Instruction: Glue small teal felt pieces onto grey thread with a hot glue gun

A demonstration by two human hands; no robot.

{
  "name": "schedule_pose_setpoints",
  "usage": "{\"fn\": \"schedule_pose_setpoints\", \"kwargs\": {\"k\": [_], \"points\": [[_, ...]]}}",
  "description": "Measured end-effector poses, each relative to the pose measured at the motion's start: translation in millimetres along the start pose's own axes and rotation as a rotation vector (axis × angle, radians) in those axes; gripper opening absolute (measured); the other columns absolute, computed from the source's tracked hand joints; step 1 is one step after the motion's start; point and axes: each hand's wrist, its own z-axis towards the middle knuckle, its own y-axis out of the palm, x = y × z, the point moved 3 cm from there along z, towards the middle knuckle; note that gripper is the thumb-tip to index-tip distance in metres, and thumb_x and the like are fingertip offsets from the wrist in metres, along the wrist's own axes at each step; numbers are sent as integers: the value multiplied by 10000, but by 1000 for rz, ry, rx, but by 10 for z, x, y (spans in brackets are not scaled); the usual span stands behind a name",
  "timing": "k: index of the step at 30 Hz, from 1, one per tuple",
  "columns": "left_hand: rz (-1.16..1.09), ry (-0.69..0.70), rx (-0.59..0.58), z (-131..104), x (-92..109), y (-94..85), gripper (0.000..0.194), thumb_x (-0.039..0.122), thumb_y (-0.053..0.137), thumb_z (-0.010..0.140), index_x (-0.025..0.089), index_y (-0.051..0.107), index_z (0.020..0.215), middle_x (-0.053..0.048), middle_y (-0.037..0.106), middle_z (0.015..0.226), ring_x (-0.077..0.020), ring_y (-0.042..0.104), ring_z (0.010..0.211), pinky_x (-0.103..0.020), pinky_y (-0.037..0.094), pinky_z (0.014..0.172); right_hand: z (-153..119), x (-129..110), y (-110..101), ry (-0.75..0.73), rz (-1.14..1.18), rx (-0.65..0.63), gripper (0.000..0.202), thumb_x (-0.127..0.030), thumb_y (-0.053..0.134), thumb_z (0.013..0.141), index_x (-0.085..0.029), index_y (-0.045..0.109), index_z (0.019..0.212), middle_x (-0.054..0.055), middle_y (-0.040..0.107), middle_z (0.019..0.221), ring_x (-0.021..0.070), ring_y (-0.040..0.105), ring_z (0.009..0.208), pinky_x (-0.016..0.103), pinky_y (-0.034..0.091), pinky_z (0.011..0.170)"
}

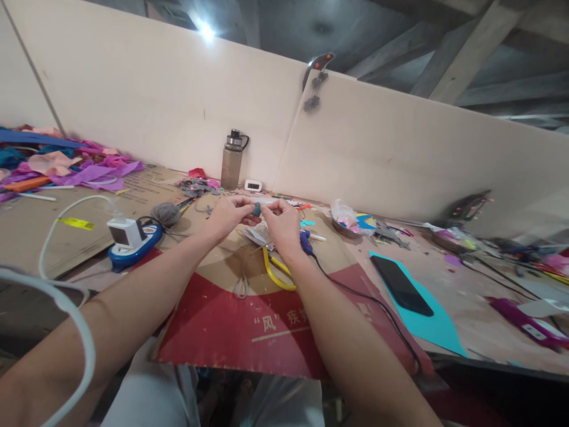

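Both hands meet above the cardboard sheet in the middle of the table. A small dark-green piece [256, 209], too small to name, is pinched between the fingertips of my left hand [233, 212] and my right hand [282, 219]. Just under the right hand lie yellow-handled scissors [276, 273], their upper part partly covered by the hand. A blue glue gun [306, 242] rests right of my right wrist, its black cable running toward the front. A thin grey yarn loop [241, 287] lies on the cardboard [213, 308] below the hands.
On the left stand a blue power strip [133, 249] with a white charger and a ball of grey yarn [165, 213]. A bottle [232, 163] stands by the partition. To the right are a bowl [347, 228], a black phone [402, 284] on turquoise sheet, and a magenta power strip [528, 323].
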Motion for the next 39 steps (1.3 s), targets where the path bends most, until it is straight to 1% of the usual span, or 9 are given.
{"fn": "schedule_pose_setpoints", "kwargs": {"k": [4,6,9,13,18,23,28,33,39], "points": [[18,-4,-46,5,0,-2,120,237,646,724,119,639,744,-47,657,625,-110,617,536,-228,515,557,-1,-18,-31,20,-10,27,229,-396,584,701,-190,608,798,-49,499,581,109,416,543,237,317,537],[35,-1,-52,4,9,-1,106,229,638,725,124,644,738,-42,648,628,-105,608,537,-218,499,536,3,-19,-34,27,1,-5,273,-402,582,701,-193,632,870,-60,470,560,102,391,519,233,311,528],[36,0,-58,1,20,8,87,222,638,721,136,644,713,-38,642,650,-104,603,551,-214,482,518,18,8,-16,52,46,-81,258,-403,554,718,-186,658,811,-41,520,579,95,396,517,232,336,545],[40,-17,-73,-10,29,21,86,220,661,698,135,646,708,-46,649,677,-112,608,575,-223,476,521,40,69,2,95,79,-79,242,-384,561,697,-172,659,759,-20,576,617,95,435,536,233,365,570],[118,-33,-31,-31,32,11,146,239,680,670,130,647,762,-33,643,664,-109,610,579,-202,444,495,27,90,23,131,100,-104,274,-394,565,676,-157,664,774,-6,609,663,104,480,579,228,368,574],[201,7,15,-33,30,4,112,233,637,688,130,615,725,2,601,626,-88,591,545,-176,397,449,-16,41,38,141,71,-130,245,-376,564,658,-159,647,738,-34,564,601,88,422,535,220,340,556],[196,46,13,-9,20,-1,56,176,615,686,126,594,694,17,568,567,-73,552,486,-172,383,423,-19,49,87,160,237,-169,190,-340,560,655,-156,593,688,-44,528,600,78,403,546,209,328,556],[112,5,-82,14,-19,6,112,187,638,701,100,631,771,-13,613,583,-80,557,480,-198,448,478,-6,109,101,251,346,-170,205,-362,543,676,-160,573,670,-61,453,557,69,355,522,206,317,549],[98,-16,-44,-8,-4,3,81,163,644,696,104,602,732,-3,588,529,-78,537,437,-191,428,445,-27,76,92,219,273,-197,205,-367,551,665,-163,574,668,-55,470,552,73,359,515,207,310,523]]}}
